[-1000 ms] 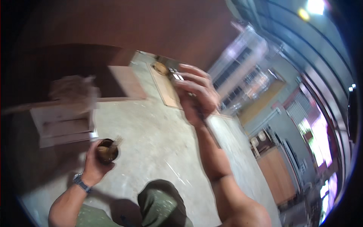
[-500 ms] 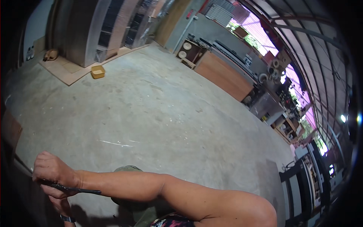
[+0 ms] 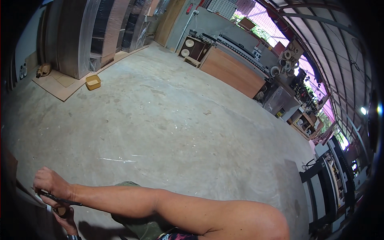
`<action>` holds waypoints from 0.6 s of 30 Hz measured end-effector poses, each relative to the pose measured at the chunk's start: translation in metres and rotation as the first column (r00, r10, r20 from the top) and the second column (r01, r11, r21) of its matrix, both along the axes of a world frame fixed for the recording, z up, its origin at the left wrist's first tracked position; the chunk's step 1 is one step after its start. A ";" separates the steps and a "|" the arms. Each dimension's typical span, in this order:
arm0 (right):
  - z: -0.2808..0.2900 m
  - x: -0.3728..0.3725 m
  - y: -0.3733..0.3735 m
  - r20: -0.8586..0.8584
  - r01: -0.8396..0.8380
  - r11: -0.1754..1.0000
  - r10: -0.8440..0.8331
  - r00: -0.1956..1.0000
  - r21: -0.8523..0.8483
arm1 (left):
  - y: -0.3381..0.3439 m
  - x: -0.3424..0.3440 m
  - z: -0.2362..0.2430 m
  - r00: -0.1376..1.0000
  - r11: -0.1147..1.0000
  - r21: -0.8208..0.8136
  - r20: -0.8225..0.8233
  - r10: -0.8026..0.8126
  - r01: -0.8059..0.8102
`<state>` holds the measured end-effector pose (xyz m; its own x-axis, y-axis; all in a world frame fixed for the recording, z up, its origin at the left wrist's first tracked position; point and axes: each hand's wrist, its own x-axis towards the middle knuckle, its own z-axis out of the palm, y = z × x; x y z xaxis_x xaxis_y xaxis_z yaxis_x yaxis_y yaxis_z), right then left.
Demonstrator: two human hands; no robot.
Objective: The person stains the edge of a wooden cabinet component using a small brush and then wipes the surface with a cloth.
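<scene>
Since half a second ago my view sits closer, and my right hand [image 3: 50, 185], fisted at lower left, grips a thin dark tool [image 3: 60, 199] lying near-level, pointing right, above my left hand [image 3: 66, 218] cupping a small round container [image 3: 61, 211].

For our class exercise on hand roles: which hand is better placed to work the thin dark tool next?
Probably the right hand: its grip is shut on the thin dark tool, directly above the small pot that the left hand holds.
</scene>
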<state>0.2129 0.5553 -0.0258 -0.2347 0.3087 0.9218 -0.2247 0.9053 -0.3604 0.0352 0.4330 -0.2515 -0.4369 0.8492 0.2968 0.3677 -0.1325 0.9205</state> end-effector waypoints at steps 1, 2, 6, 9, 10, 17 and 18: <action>-0.001 0.000 0.001 -0.003 0.002 1.000 -0.002 1.000 -0.007 | 0.001 0.000 0.000 1.000 1.000 -0.022 -0.008 0.001 -0.001; -0.002 0.000 0.004 -0.004 0.002 1.000 -0.002 1.000 -0.009 | 0.005 0.002 0.002 1.000 1.000 -0.022 -0.026 -0.002 0.002; -0.003 0.000 0.005 -0.019 0.017 0.998 -0.018 1.000 -0.062 | 0.018 0.001 -0.005 0.993 1.000 0.005 -0.118 -0.021 0.022; -0.006 -0.004 0.004 -0.007 0.002 0.994 -0.003 1.000 -0.105 | 0.025 -0.008 -0.019 0.985 0.998 0.065 -0.175 -0.008 0.020; -0.009 -0.008 0.004 0.001 -0.011 0.993 0.011 1.000 -0.115 | 0.021 -0.011 -0.021 0.978 0.998 0.067 -0.210 -0.001 0.015; -0.014 -0.004 0.021 -0.013 0.036 0.995 -0.038 0.999 -0.097 | 0.035 0.007 -0.007 0.984 0.998 0.050 -0.175 -0.023 0.032; -0.015 -0.004 0.019 -0.011 0.038 0.994 -0.039 0.999 -0.101 | 0.031 0.007 -0.008 0.987 0.999 0.031 -0.160 -0.025 0.030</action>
